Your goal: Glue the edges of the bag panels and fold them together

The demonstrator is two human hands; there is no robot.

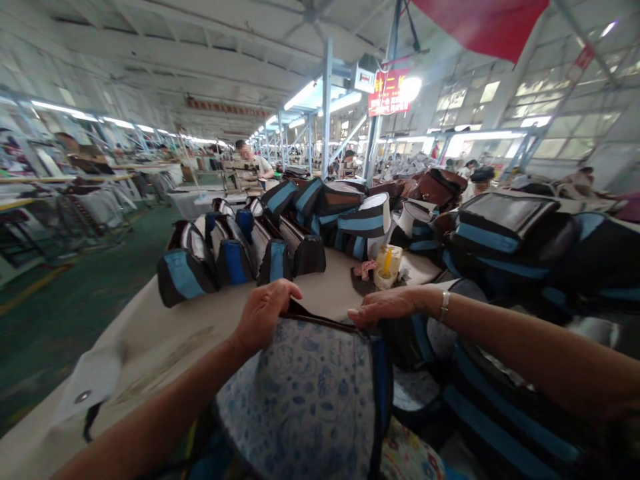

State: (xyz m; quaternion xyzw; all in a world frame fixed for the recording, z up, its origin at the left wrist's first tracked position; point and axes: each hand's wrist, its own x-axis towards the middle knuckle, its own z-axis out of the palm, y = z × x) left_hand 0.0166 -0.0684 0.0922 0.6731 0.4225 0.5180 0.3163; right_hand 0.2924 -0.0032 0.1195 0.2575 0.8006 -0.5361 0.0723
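Observation:
A bag with a white panel printed in blue shapes (310, 393) is held upright in front of me, with dark trim and a blue side strip. My left hand (267, 310) is closed on the left end of its dark top edge. At the right end of the same edge, my right hand (387, 307) grips with thumb and fingers; a light band circles that wrist. Between the hands the edge gapes a little. The bag's lower part runs out of view. Beyond it lies the pale tabletop (330, 272).
Several black and blue bags (185, 273) line the table's far left. More bags (505, 227) are heaped at the right. A jar with a yellow stick (387, 263) stands past my right hand, beside a pink cloth (365, 269). A person (257, 163) sits farther back.

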